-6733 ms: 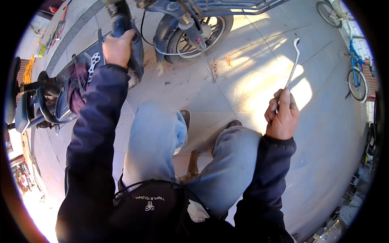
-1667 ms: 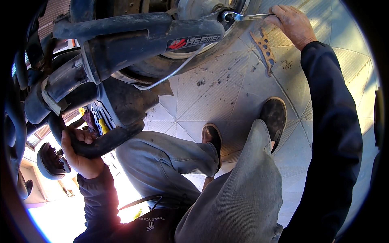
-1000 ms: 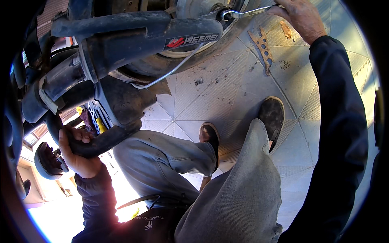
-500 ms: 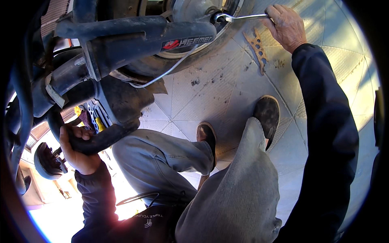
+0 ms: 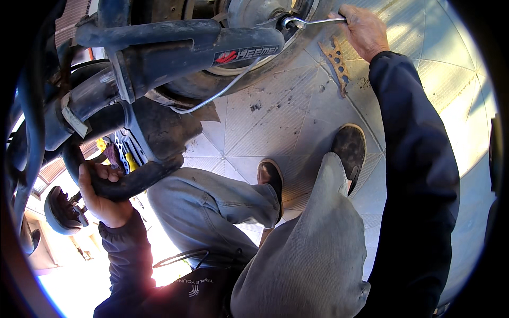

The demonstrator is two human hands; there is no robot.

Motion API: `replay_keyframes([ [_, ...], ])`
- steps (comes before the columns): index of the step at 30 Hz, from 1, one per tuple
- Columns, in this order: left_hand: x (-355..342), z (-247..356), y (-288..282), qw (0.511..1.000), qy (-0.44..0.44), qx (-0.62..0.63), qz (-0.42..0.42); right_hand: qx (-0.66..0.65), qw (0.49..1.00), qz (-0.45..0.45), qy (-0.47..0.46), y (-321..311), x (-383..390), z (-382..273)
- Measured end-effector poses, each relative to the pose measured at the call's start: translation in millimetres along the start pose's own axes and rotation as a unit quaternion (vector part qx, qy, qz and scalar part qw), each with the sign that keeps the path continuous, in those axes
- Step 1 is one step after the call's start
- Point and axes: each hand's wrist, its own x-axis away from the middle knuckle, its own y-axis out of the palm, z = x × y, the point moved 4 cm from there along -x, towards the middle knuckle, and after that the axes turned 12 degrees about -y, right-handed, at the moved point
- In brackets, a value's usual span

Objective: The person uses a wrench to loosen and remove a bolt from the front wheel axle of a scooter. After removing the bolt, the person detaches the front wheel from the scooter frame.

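Observation:
At the far right, my right hand (image 5: 366, 33) is closed round the end of a shiny metal wrench (image 5: 318, 21). The wrench's other end sits at the hub of a motorcycle wheel (image 5: 249, 13), by the end of the dark swingarm (image 5: 233, 47). The nut itself is hard to make out. On the left, my left hand (image 5: 106, 199) wraps round a thick black curved tube (image 5: 135, 183) of the motorcycle, the thumb up along one side.
A rusty perforated metal plate (image 5: 335, 63) lies on the tiled floor (image 5: 265, 122), below the wrench. A thin grey cable (image 5: 228, 87) loops under the swingarm. Tools, one with a yellow handle (image 5: 130, 161), show behind the black tube. My shoes (image 5: 350, 148) stand on the tiles.
My right hand and forearm have shifted left, and the wrench's held end has moved slightly left and up with them. My left hand stays on the tube.

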Motion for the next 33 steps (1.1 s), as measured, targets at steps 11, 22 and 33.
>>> replay_keyframes([
  [11, 2.3, 2.7, 4.7, 1.000, 0.015, -0.016, 0.012, -0.346, 0.905, -0.057, 0.239, 86.9, 46.7, -60.5],
  [22, -0.5, 1.1, 4.2, 1.000, 0.010, -0.014, 0.009, -0.539, 0.765, -0.047, 0.349, 83.7, 60.9, -132.9],
  [33, 1.5, 0.8, 7.6, 1.000, -0.005, -0.013, -0.002, -0.014, 0.997, 0.007, 0.071, 43.1, 35.6, -9.9],
])
